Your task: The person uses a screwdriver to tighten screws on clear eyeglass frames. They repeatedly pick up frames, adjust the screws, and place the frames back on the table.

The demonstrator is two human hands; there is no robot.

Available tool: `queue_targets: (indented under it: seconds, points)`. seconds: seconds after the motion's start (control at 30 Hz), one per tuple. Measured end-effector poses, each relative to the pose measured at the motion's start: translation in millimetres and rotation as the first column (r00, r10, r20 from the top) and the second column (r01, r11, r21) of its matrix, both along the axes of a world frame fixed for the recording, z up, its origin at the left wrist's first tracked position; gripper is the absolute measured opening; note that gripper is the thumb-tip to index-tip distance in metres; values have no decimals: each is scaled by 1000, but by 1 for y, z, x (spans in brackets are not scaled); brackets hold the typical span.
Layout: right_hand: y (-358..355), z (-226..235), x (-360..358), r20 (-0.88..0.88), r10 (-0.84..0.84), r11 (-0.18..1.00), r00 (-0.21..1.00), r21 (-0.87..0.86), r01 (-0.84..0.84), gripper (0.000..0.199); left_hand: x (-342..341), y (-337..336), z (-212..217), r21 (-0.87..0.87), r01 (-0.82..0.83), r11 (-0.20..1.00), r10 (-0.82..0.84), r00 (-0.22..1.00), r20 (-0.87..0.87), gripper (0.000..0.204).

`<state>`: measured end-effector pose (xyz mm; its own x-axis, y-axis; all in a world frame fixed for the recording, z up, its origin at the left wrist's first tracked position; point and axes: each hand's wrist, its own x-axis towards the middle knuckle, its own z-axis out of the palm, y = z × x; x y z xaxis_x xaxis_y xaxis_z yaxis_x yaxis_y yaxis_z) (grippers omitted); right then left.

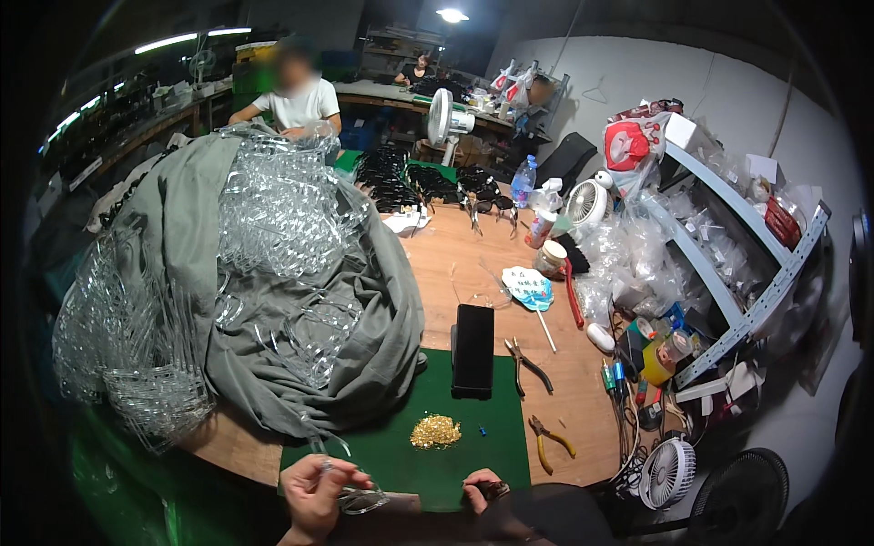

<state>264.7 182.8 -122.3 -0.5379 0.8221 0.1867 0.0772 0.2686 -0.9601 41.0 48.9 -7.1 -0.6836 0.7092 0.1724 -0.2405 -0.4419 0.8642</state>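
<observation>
Pinching a clear plastic frame (371, 500) between thumb and fingers, our left hand (317, 496) is palm-inward, near left; the frame extends right, toward our half-curled right hand (481, 491), whose grip we cannot tell, with gold pieces (435, 432) farther off, between both hands

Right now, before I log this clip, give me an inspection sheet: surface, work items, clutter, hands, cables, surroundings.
Surface: brown table with green mat.
Work items: clear plastic pieces heaped on grey cloth; gold-coloured pile on the mat.
Clutter: black phone, dark-handled pliers, yellow-handled pliers, clear bags.
Hands: left hand holds a bent clear strip; right hand partly hidden, grip unclear.
Cables: tangled cables along the right edge.
Surroundings: person in white, metal rack, white standing fan.
</observation>
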Motion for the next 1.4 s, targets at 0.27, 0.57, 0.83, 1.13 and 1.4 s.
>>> queue_targets:
  seconds: [0.27, 0.57, 0.83, 1.13, 1.4]
  points:
    - [-6, 6, -1, 24, -53, 995, 998, -82, 55, 6, 30, 16, -9, -134, 201, 970, -237, 900, -366, 12]
    - [-3, 7, -3, 10, -42, 995, 999, 92, 41, 3, 25, 31, -32, -93, 47, 995, -96, 757, -646, 9]
    - [2, -3, -10, -38, -113, 967, 993, 225, 119, 6, 27, 24, -53, -154, 68, 986, -134, 872, -471, 8]
    - [-1, 10, -13, -4, -40, 945, 999, 325, 39, 4, 26, 20, -64, -110, 257, 960, -269, 957, -110, 13]
    - [0, 14, -14, 35, -9, 939, 999, 343, -4, 4, 27, 18, -74, 47, 276, 960, -276, 961, 3, 23]
